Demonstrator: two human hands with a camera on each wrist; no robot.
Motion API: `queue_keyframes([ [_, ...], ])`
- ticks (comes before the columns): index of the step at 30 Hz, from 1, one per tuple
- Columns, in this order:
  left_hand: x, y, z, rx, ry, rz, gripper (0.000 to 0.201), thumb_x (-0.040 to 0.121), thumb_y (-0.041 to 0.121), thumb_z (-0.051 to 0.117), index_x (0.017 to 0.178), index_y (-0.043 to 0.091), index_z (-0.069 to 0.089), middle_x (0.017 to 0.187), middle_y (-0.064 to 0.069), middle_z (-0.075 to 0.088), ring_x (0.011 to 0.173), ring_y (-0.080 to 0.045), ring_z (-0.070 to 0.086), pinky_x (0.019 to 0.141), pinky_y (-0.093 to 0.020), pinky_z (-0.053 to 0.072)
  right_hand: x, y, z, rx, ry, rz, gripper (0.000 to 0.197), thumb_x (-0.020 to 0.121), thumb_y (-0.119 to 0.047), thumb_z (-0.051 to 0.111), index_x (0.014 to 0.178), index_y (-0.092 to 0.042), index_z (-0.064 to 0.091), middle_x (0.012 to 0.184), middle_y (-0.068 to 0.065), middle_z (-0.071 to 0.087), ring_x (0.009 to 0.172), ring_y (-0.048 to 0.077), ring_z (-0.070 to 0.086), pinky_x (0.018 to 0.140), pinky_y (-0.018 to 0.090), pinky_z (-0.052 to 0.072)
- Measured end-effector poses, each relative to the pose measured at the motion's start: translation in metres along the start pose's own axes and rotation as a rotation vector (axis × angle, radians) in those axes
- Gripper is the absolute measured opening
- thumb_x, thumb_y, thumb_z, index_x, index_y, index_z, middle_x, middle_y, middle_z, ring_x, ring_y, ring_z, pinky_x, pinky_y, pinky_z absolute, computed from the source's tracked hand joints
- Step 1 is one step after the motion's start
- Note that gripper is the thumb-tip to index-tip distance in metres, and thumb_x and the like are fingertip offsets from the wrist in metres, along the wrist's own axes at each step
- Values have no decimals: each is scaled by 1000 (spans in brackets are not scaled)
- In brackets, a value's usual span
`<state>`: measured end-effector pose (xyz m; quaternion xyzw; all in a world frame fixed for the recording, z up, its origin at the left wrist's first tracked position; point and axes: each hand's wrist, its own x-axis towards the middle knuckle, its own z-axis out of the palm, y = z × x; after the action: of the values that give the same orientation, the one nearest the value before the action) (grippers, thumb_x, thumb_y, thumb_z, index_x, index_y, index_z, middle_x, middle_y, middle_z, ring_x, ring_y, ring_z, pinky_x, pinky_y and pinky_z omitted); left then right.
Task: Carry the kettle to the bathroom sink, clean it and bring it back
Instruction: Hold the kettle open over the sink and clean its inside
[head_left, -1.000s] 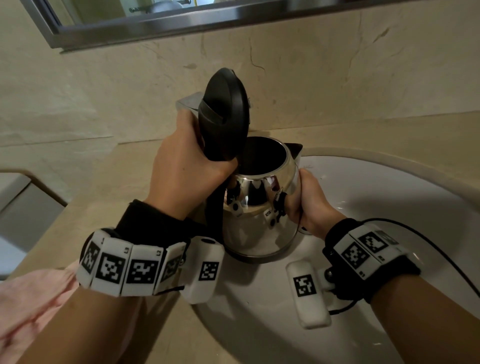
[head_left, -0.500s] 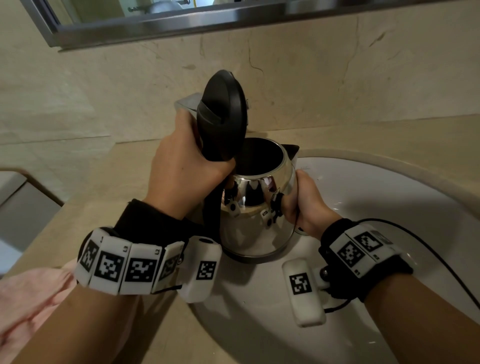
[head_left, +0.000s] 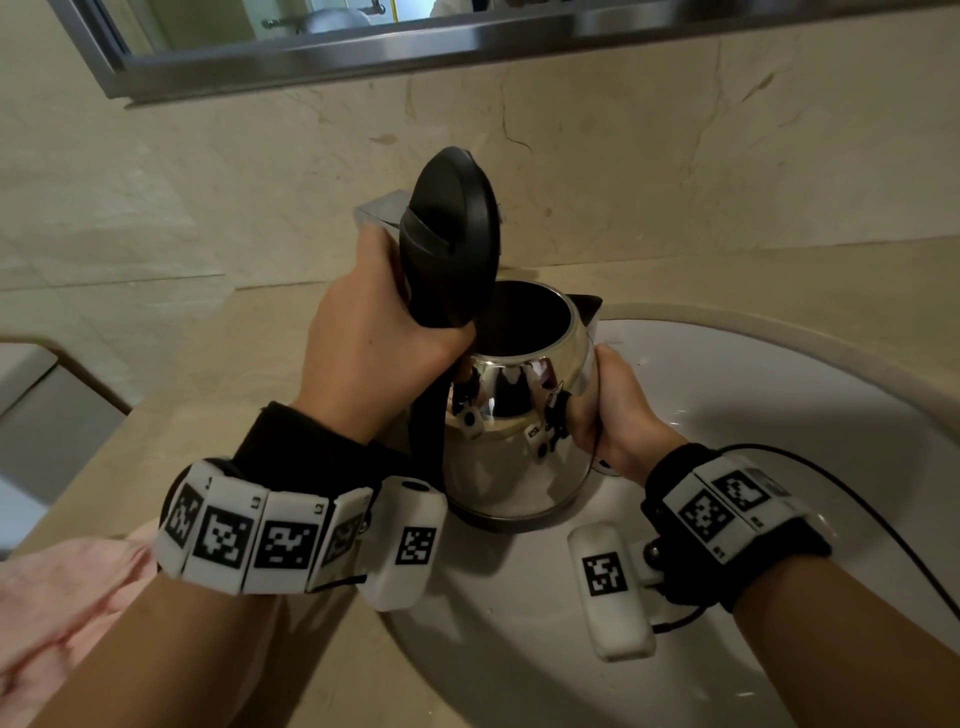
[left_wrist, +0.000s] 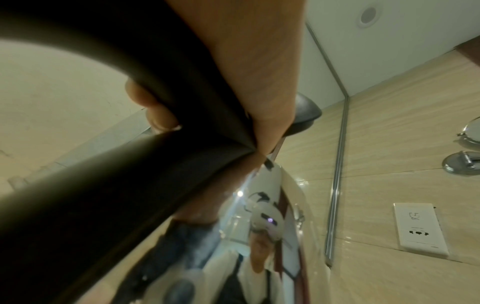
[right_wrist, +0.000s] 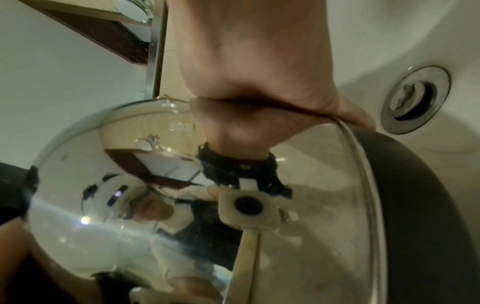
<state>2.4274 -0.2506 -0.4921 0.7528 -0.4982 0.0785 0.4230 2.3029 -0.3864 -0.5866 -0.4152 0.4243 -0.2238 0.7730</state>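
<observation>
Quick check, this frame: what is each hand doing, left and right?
Left hand: grips the black handle of the shiny steel kettle, lid up.
Right hand: holds the kettle's body on the spout side.

Head view looks down; both wrist views press close against the kettle (head_left: 514, 415).

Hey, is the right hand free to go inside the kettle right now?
Probably not yet. The lid stands open and the kettle mouth is clear, but the right hand holds the kettle's side while the left hand grips the handle.
</observation>
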Motion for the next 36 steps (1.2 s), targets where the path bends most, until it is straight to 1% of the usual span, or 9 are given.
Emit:
queue_keyframes([
  [5, 0, 0, 0, 6, 2, 3, 45, 71, 27, 74, 96, 15, 38, 77, 14, 52, 71, 0, 54, 57, -22, 46, 7, 3, -2, 17, -23, 4, 50, 97, -45, 29, 72, -15, 61, 46, -2, 62, 37, 7, 57, 34, 13, 39],
  [10, 0, 0, 1, 2, 0, 0, 46, 70, 26, 74, 96, 16, 38, 77, 15, 51, 70, 1, 53, 57, -18, 43, 12, 6, -2, 23, -56, -11, 48, 94, -47, 33, 92, -13, 67, 85, 7, 68, 84, 18, 64, 84, 31, 51],
  [14, 0, -1, 1, 2, -2, 3, 46, 71, 26, 75, 96, 16, 38, 77, 15, 51, 70, 1, 52, 57, -18, 42, 11, 6, -1, -24, -34, -1, 52, 95, -47, 30, 89, -12, 68, 72, 5, 70, 71, 16, 66, 58, 23, 51],
  [17, -1, -1, 1, 1, -1, 8, 45, 71, 25, 74, 95, 16, 38, 76, 15, 50, 69, 0, 52, 56, -18, 41, 12, 6, -1, -41, -26, -29, 54, 95, -46, 30, 104, -10, 69, 101, 14, 71, 101, 25, 65, 91, 34, 51],
  [22, -1, 0, 1, -8, -7, 9, 46, 70, 27, 73, 97, 16, 38, 78, 16, 50, 70, 1, 52, 58, -19, 45, 12, 6, 0, -42, -33, -33, 54, 95, -46, 29, 99, -10, 69, 99, 15, 67, 100, 30, 63, 98, 37, 47],
  [25, 0, 0, 0, -11, -2, 7, 46, 71, 24, 75, 97, 15, 38, 78, 16, 50, 71, 1, 53, 58, -21, 47, 13, 7, 0, -62, -41, -14, 55, 94, -49, 27, 81, -13, 66, 90, 15, 61, 82, 28, 58, 72, 30, 45],
  [28, -1, 1, 0, -13, -8, 0, 46, 70, 25, 74, 98, 15, 39, 79, 17, 51, 73, 1, 54, 62, -30, 52, 17, 8, -3, -58, -32, -8, 56, 95, -49, 26, 79, -13, 66, 82, 10, 63, 76, 21, 59, 65, 26, 44],
  [32, -1, 2, 0, -12, -8, -8, 46, 70, 26, 74, 98, 15, 39, 78, 14, 52, 73, -3, 55, 64, -35, 53, 23, 10, -7, -45, -14, -25, 55, 97, -45, 26, 70, -16, 63, 52, 0, 64, 45, 8, 59, 38, 14, 41],
  [36, -1, 2, 0, -12, -5, -13, 46, 70, 26, 74, 98, 14, 40, 79, 12, 54, 75, -5, 57, 65, -37, 54, 23, 9, -10, -44, -26, -20, 55, 97, -46, 26, 64, -15, 56, 41, -2, 54, 32, 7, 49, 29, 11, 32],
])
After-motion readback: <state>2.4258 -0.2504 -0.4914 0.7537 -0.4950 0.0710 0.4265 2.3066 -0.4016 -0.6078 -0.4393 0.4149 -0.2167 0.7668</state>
